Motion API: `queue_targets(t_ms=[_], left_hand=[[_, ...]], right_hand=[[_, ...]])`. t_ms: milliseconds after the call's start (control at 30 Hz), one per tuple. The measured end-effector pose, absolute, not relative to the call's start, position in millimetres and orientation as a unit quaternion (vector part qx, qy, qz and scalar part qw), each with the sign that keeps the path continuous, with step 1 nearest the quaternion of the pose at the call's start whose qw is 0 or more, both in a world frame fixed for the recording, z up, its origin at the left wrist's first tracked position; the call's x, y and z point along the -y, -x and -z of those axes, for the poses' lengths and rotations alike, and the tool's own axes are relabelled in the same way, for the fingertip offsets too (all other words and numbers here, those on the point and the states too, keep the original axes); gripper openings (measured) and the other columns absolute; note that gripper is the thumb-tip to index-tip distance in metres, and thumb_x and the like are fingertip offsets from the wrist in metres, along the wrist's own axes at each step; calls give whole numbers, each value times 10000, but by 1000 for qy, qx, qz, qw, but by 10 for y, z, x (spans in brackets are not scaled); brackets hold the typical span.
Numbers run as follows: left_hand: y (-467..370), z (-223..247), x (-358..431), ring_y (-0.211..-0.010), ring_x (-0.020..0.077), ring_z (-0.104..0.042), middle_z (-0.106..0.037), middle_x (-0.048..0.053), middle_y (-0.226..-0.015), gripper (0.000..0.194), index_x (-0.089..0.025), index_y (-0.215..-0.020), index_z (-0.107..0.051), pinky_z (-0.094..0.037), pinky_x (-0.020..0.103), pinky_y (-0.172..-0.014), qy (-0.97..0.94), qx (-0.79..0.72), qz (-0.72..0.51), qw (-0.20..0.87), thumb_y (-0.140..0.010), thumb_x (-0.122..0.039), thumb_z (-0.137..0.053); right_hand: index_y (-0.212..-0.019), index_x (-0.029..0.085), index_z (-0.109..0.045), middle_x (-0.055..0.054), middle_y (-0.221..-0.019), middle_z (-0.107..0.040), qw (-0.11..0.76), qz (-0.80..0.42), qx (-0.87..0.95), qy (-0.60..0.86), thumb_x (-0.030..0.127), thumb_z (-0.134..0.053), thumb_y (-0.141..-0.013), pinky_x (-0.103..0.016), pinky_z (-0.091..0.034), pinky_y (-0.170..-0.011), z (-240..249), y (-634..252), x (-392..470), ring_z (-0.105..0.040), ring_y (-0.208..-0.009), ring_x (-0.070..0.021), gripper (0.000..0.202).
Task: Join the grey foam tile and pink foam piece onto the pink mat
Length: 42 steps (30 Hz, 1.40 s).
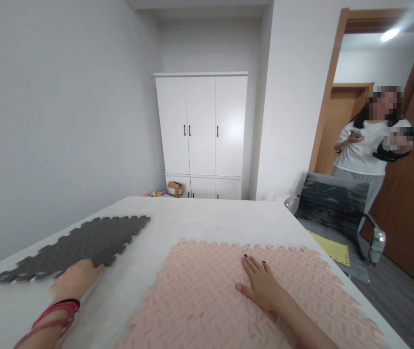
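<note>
Right hand lies flat, fingers spread, on pink mat; left hand grips grey mat.

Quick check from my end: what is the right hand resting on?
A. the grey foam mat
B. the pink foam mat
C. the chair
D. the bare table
B: the right hand lies flat, fingers spread, on the pink foam mat; the left hand is at the grey foam mat.
</note>
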<state>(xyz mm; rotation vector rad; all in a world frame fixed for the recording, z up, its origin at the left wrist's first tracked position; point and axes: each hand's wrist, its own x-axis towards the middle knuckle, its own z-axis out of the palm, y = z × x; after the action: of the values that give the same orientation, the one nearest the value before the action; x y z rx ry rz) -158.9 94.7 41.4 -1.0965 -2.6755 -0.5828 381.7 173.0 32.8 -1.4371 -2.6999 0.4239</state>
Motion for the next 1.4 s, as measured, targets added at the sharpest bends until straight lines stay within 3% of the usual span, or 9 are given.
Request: queue_targets(t_ms=[133, 400, 600, 767, 1100, 1267, 1400], left_hand=[[1559, -507, -1000, -626, 201, -600, -598, 21, -644, 433, -199, -743, -668, -395, 249, -564, 362, 916, 169, 35, -700, -587, -481], [1156, -797, -1196, -718, 189, -560, -636, 25, -802, 384, -219, -874, -567, -320, 249, -588, 422, 864, 252, 113, -809, -559, -402], [622, -806, -1531, -925, 168, -574, -628, 19, -965, 284, -223, -918, -535, -411, 257, -838, 661, 689, 290, 66, -859, -468, -403], [296, -499, -1875, -870, 164, -584, -633, 14, -908, 196, -215, -880, -533, -422, 261, -805, 750, 612, 251, 3, -864, -371, -416], [407, -277, -2201, -799, 168, -588, -642, 3, -851, 151, -227, -896, -539, -395, 259, -728, 746, 636, 199, -21, -835, -310, -429], [452, -208, -2287, -826, 165, -599, -655, 7, -866, 140, -222, -901, -561, -413, 271, -754, 734, 656, 178, -22, -830, -286, -460], [413, -158, -2315, -852, 165, -604, -659, 20, -898, 166, -190, -948, -574, -439, 320, -784, 718, 674, 171, -14, -858, -286, -474]], right_hand=[[-1459, 116, -139, -95, -1542, -134, 28, -138, 874, 465, 702, -224, -825, -554, -100, -1138, -323, -3823, -1729, -122, -1421, -273, 868], [-1465, 140, -131, -73, -1546, -119, 15, -143, 875, 462, 698, -236, -825, -530, -88, -1146, -332, -3817, -1752, -110, -1424, -259, 856], [-1466, 164, -127, -60, -1546, -119, 14, -153, 880, 448, 725, -238, -811, -532, -85, -1148, -340, -3830, -1677, -103, -1424, -263, 870], [-1466, 167, -116, -55, -1547, -125, 14, -156, 880, 449, 738, -238, -804, -537, -91, -1147, -340, -3831, -1679, -91, -1426, -257, 883], [-1465, 156, -132, -60, -1547, -135, 15, -157, 881, 446, 714, -276, -810, -543, -92, -1144, -350, -3821, -1689, -115, -1423, -263, 873], [-1428, 147, -302, -114, -1511, -286, 22, -168, 884, 436, 613, -458, -778, -506, -224, -1117, -457, -3815, -1844, -269, -1375, -287, 815], [-1388, 89, -370, -162, -1474, -350, 67, -132, 886, 440, 470, -477, -793, -435, -287, -1093, -450, -3653, -2080, -351, -1330, -289, 715]])
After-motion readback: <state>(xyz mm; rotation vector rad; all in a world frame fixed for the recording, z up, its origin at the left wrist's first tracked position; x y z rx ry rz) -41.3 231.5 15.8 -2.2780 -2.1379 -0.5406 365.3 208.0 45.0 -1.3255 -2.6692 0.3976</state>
